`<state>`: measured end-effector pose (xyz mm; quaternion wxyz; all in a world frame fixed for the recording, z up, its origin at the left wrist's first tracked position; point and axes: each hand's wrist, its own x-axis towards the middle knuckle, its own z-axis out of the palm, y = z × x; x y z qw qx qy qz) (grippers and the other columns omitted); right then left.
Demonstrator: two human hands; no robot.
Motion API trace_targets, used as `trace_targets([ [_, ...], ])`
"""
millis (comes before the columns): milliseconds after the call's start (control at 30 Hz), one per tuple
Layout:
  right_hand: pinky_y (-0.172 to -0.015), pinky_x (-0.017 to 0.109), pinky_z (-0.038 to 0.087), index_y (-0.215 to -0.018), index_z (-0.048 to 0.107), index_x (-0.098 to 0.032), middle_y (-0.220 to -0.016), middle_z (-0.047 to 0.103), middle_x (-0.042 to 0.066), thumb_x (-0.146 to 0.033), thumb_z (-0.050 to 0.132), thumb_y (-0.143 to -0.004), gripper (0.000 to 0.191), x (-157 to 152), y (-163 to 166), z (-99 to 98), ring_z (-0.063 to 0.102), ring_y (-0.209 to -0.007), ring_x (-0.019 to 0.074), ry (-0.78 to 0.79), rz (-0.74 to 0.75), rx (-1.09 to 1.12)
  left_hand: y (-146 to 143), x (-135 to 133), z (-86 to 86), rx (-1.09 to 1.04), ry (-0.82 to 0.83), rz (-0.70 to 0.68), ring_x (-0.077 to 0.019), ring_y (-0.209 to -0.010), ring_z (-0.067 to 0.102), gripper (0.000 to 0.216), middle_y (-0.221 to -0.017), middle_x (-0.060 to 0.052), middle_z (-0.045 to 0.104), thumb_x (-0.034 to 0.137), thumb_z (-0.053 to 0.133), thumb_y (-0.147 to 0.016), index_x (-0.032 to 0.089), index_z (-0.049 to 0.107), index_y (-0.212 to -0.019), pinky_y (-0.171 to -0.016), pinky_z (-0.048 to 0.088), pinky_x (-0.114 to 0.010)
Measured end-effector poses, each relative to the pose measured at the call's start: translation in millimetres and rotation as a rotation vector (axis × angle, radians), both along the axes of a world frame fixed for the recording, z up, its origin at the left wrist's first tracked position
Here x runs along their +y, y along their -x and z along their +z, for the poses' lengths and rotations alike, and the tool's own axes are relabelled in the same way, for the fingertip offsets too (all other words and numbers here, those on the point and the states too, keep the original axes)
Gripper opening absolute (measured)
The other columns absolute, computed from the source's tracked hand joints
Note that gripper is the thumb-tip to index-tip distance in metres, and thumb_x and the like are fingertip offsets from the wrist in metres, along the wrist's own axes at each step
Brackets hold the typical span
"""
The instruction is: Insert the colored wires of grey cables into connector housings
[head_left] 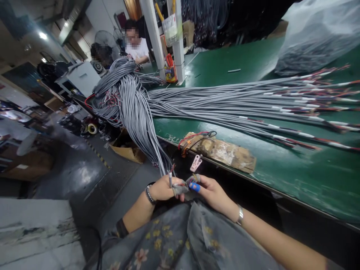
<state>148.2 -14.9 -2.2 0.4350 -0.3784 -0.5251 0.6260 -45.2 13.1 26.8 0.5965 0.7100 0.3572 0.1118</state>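
My left hand (164, 188) is closed around the end of a grey cable (170, 179), with its thin coloured wires showing between my hands. Grey cloth covers wrap some of the fingertips. Close beside it, my right hand (215, 192) pinches at the same thin wires, a blue band (194, 186) around its thumb. Both hands are in front of my lap, below the table edge. From the left, a thick bundle of grey cables (137, 108) hangs over the edge toward my left hand. Which wires each finger grips is partly hidden.
Long grey cables (213, 98) with stripped ends lie across the green table (281, 180). A worn wooden block (225, 152) and a pink clip (196, 163) sit at its near edge. A plastic bag (317, 37) stands far right. Another person (137, 45) sits behind the cables.
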Motion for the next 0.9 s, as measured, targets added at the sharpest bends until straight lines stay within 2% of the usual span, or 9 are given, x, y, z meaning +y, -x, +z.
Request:
trace_targets([
  [100,-0.064,0.030,0.050,-0.078,0.066,-0.019,-0.070,0.066,0.002,-0.063,0.064,-0.074,0.044,-1,-3,-2.5,0.058,-0.063,0.0161,0.027,-0.015,-0.012,-4,-1,-0.8,-0.037,0.038,0.039,-0.0102,-0.051,0.051,0.057,-0.057,-0.005,0.062,0.066,0.054,-0.079,0.013,0.063,-0.060,-0.055,0.042,-0.022],
  [267,-0.058,0.029,0.049,-0.084,0.063,-0.019,-0.074,0.067,0.002,-0.061,0.068,-0.071,0.044,-1,-10,1.1,0.057,-0.061,0.0144,0.131,0.031,-0.005,-15,-8,0.2,-0.068,0.081,0.307,-0.0119,-0.054,0.054,0.046,-0.057,-0.004,0.062,0.058,0.066,-0.072,0.013,0.063,-0.059,-0.057,0.043,-0.023],
  [367,-0.054,0.025,0.045,-0.084,0.059,-0.018,-0.072,0.065,0.001,-0.059,0.072,-0.066,0.046,0,-7,5.0,0.055,-0.059,0.0126,0.184,0.079,0.023,-20,-14,-1.9,-0.075,0.012,0.410,-0.0113,-0.052,0.052,0.039,-0.055,-0.003,0.060,0.049,0.067,-0.073,0.014,0.061,-0.056,-0.054,0.041,-0.023],
  [567,-0.043,0.022,0.035,-0.069,0.051,-0.020,-0.052,0.051,-0.006,-0.061,0.073,-0.062,0.047,2,5,5.7,0.041,-0.043,0.0079,0.238,-0.027,-0.031,-24,-27,-17.7,-0.043,-0.191,0.485,-0.0091,-0.053,0.044,0.026,-0.056,0.001,0.054,0.036,0.065,-0.074,0.014,0.059,-0.061,-0.051,0.036,-0.021],
  [633,-0.045,0.023,0.037,-0.069,0.051,-0.020,-0.053,0.053,-0.005,-0.061,0.072,-0.063,0.046,1,5,5.7,0.043,-0.044,0.0085,0.222,-0.015,-0.021,-23,-26,-19.4,-0.020,-0.194,0.467,-0.0092,-0.054,0.044,0.025,-0.057,0.001,0.055,0.035,0.064,-0.075,0.014,0.058,-0.062,-0.052,0.036,-0.021],
  [733,-0.047,0.025,0.039,-0.072,0.054,-0.020,-0.057,0.058,-0.002,-0.062,0.067,-0.068,0.044,-1,1,8.2,0.046,-0.046,0.0101,0.150,0.004,-0.022,-18,-18,-17.0,0.001,-0.117,0.356,-0.0097,-0.053,0.047,0.029,-0.057,0.000,0.057,0.037,0.064,-0.076,0.014,0.057,-0.060,-0.052,0.038,-0.021],
  [833,-0.051,0.026,0.042,-0.072,0.056,-0.020,-0.059,0.059,-0.001,-0.059,0.062,-0.075,0.040,-1,-3,13.7,0.050,-0.051,0.0120,0.013,0.020,-0.099,-14,-10,-13.0,0.021,-0.019,0.235,-0.0097,-0.049,0.048,0.030,-0.054,0.000,0.058,0.039,0.065,-0.075,0.014,0.059,-0.060,-0.050,0.038,-0.021],
  [900,-0.054,0.027,0.044,-0.070,0.059,-0.020,-0.061,0.061,0.001,-0.056,0.060,-0.079,0.038,0,-3,16.9,0.052,-0.055,0.0135,-0.074,0.026,-0.158,-14,-8,-10.7,-0.005,0.034,0.215,-0.0101,-0.049,0.049,0.032,-0.054,-0.002,0.060,0.041,0.066,-0.074,0.013,0.062,-0.060,-0.050,0.039,-0.021],
])
